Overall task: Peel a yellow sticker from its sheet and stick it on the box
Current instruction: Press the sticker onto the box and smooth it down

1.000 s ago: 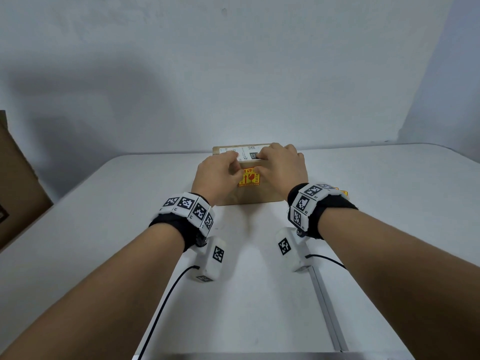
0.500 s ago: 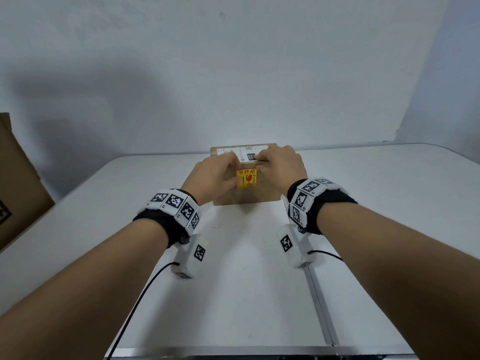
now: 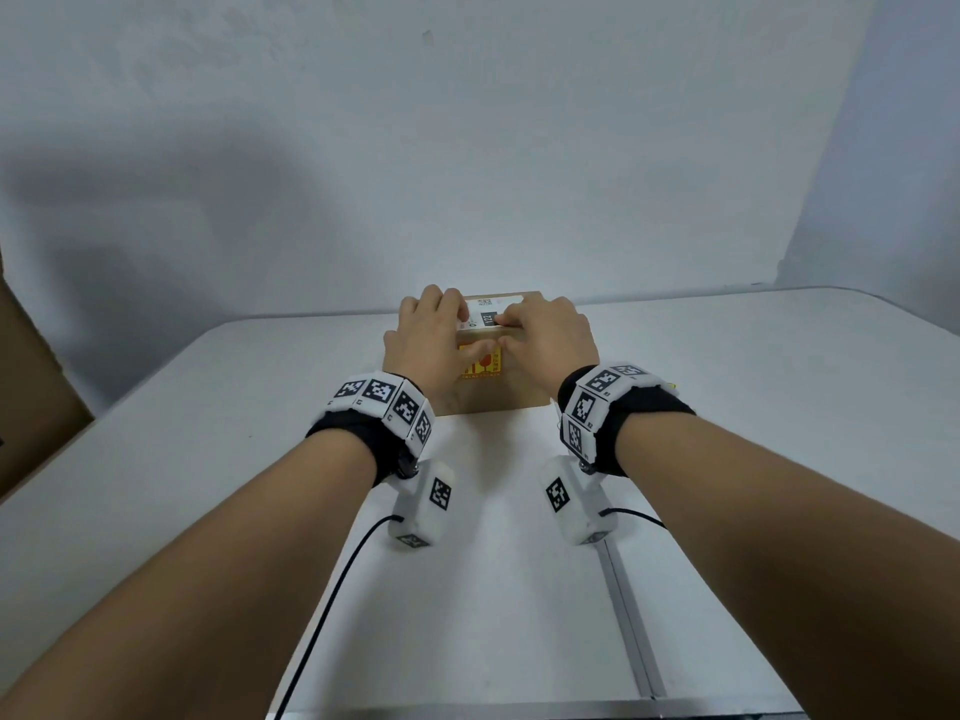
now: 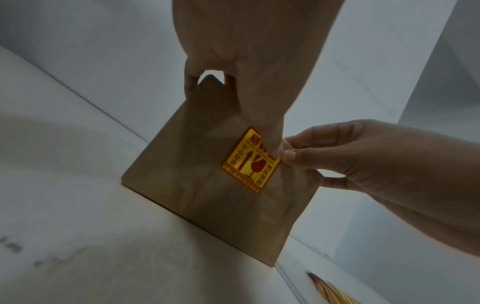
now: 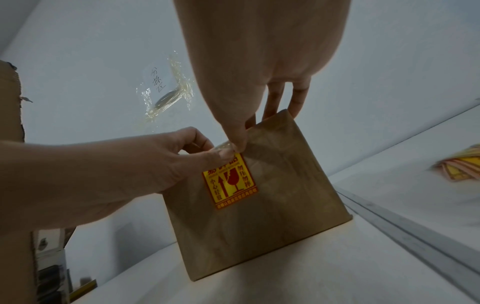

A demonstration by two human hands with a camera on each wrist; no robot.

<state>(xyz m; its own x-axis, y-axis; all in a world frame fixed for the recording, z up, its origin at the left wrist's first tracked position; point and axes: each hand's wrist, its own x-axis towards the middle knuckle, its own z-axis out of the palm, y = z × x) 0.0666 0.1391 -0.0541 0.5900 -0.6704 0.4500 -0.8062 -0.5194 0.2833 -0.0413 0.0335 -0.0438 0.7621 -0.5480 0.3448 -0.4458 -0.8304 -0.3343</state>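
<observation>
A brown cardboard box stands at the table's far middle, with a white label on its top. The yellow sticker with red print lies flat on the front face. My left hand and right hand both hold the box, fingers hooked over its top edge. Both thumbs meet and press on the top edge of the sticker. Its lower part shows uncovered.
The sticker sheet lies on the table right of the box, mostly hidden behind my right wrist in the head view. A large cardboard box stands off the table's left edge. A metal seam runs along the table.
Both hands have stayed on the box. The left thumb has slid right across the sticker's top, and the fingers now reach further over the box's top.
</observation>
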